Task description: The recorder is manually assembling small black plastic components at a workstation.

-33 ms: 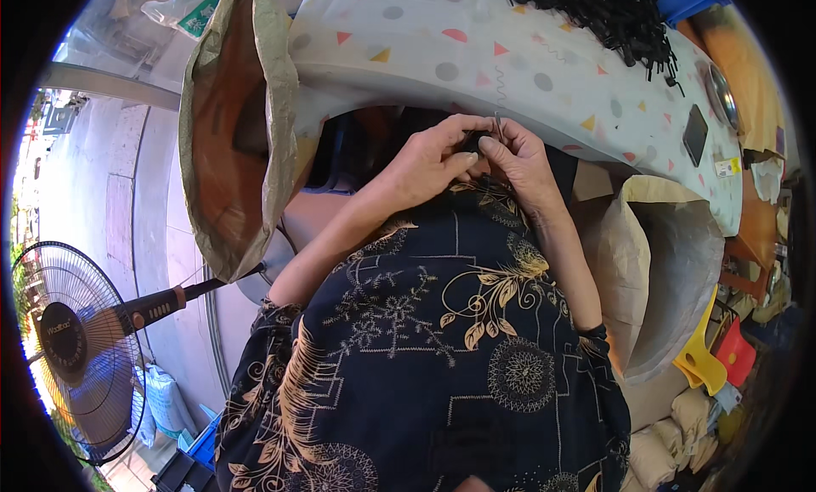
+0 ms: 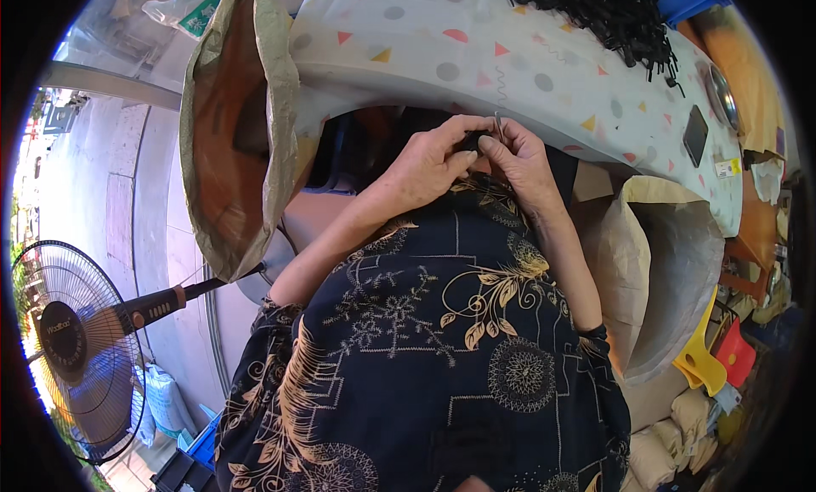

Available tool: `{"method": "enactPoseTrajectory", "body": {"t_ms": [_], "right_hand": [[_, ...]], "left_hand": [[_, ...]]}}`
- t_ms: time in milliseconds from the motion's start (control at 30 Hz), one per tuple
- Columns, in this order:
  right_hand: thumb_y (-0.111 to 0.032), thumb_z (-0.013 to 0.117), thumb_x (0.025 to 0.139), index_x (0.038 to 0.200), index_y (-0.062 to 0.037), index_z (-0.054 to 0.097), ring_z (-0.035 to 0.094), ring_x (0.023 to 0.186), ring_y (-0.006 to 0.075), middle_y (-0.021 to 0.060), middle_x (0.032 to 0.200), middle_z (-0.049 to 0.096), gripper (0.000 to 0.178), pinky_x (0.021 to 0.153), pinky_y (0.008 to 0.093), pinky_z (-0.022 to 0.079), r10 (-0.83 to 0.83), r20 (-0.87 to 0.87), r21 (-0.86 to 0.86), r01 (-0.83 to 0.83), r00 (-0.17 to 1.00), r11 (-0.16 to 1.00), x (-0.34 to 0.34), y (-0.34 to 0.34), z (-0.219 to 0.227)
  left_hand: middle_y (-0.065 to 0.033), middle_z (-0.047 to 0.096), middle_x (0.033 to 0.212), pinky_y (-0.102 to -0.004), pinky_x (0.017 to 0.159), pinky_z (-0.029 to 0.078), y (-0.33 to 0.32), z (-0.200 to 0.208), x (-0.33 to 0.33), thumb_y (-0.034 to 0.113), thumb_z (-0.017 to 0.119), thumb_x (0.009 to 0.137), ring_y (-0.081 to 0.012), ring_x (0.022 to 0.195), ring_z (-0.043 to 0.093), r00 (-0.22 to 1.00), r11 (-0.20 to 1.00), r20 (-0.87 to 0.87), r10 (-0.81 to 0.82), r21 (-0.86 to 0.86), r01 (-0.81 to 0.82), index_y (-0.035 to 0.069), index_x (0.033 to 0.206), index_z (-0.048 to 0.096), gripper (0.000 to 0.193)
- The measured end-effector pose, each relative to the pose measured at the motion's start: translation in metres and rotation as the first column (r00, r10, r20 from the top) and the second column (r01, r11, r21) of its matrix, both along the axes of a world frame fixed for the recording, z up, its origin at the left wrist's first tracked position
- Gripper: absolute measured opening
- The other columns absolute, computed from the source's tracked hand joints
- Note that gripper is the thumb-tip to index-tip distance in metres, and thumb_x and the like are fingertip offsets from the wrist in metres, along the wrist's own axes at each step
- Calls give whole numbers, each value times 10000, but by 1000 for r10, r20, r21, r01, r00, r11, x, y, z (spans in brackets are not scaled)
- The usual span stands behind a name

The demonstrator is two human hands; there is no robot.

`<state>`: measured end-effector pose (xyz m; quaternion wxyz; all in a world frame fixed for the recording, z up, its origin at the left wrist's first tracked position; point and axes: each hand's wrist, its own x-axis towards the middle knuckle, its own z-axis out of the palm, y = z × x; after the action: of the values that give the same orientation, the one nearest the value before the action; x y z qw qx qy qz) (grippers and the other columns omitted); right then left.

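Note:
Both hands meet in front of my chest, just off the near edge of the covered table. My left hand (image 2: 427, 162) is closed, its thumb and fingers pinching a small black piece (image 2: 473, 141); most of that piece is hidden by the fingers. My right hand (image 2: 521, 159) is closed too, with a slim metal tool (image 2: 499, 121) sticking up between its thumb and fingers. The thumb of the right hand rests close against the black piece. Whether the tool's lower end touches the piece cannot be made out.
A heap of small black parts (image 2: 595, 20) lies on the patterned tablecloth (image 2: 425, 46). Farther right are a dark phone (image 2: 695, 136) and a metal bowl (image 2: 722, 97). Open sacks stand left (image 2: 285, 144) and right (image 2: 620, 279) of me. A fan (image 2: 76, 347) stands at the left.

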<state>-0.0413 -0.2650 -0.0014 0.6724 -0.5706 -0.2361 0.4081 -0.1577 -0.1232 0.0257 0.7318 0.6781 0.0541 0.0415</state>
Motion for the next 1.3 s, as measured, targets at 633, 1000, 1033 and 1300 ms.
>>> {"method": "enactPoseTrajectory", "body": {"t_ms": [633, 1000, 1033, 1300], "right_hand": [[-209, 463, 993, 1243, -55, 486, 389, 551, 15, -51, 728, 499, 295, 466, 160, 274, -114, -44, 75, 117, 993, 990, -20, 1, 23], [-175, 436, 998, 1307, -88, 439, 348, 478, 28, -51, 651, 426, 321, 416, 178, 260, -58, -155, 172, 84, 986, 981, -15, -2, 15], [-178, 436, 996, 1314, -96, 437, 344, 468, 30, -49, 642, 425, 328, 407, 180, 257, -42, -172, 158, 69, 984, 985, -13, -1, 16], [-202, 444, 987, 1303, -101, 454, 337, 446, 43, -39, 587, 414, 332, 389, 194, 260, 16, -96, 76, -9, 995, 997, 17, 31, 42]], "left_hand": [[-124, 647, 909, -285, 675, 511, -20, 4, 20, 6, 541, 877, -142, 747, 609, 955, 895, 129, 265, 335, -294, 13, 1219, 519, 343], [-132, 662, 947, -266, 722, 515, -30, 5, 26, -46, 522, 864, -118, 838, 623, 936, 819, 236, 261, 460, -344, 9, 1201, 545, 342], [-133, 661, 931, -264, 707, 518, -30, 7, 28, -51, 520, 863, -115, 813, 622, 933, 806, 236, 273, 472, -356, 11, 1191, 554, 335], [-111, 639, 851, -254, 616, 511, 1, 24, 50, -54, 506, 869, -90, 679, 589, 917, 763, 252, 308, 510, -396, 30, 1174, 579, 325]]}}
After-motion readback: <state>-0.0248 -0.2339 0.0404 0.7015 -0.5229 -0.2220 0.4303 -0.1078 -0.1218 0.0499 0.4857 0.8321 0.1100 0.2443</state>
